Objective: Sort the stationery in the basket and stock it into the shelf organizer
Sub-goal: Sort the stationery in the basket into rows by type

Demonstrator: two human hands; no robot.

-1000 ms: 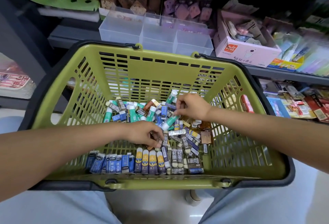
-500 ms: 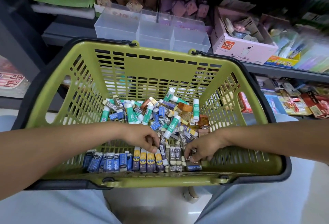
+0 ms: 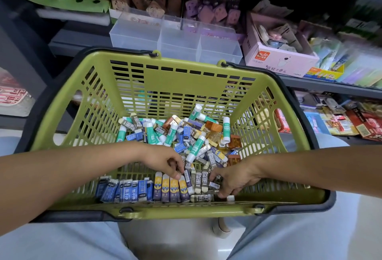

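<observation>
Dozens of small sleeved erasers and green-and-white glue sticks (image 3: 196, 148) are heaped in the olive-green slotted plastic basket (image 3: 182, 81), which is rested on the person's lap. Blue-sleeved erasers (image 3: 126, 190) and yellow-and-purple erasers (image 3: 170, 188) are lined along the near wall. A barcoded eraser (image 3: 187, 177) is pinched by the left hand (image 3: 163, 160). A grey 2B eraser (image 3: 214, 184) is gripped by the curled fingers of the right hand (image 3: 235, 179). A clear three-compartment plastic shelf organizer (image 3: 175, 38) is seated on the shelf behind the basket, beside a pink cardboard box (image 3: 277, 59).
</observation>
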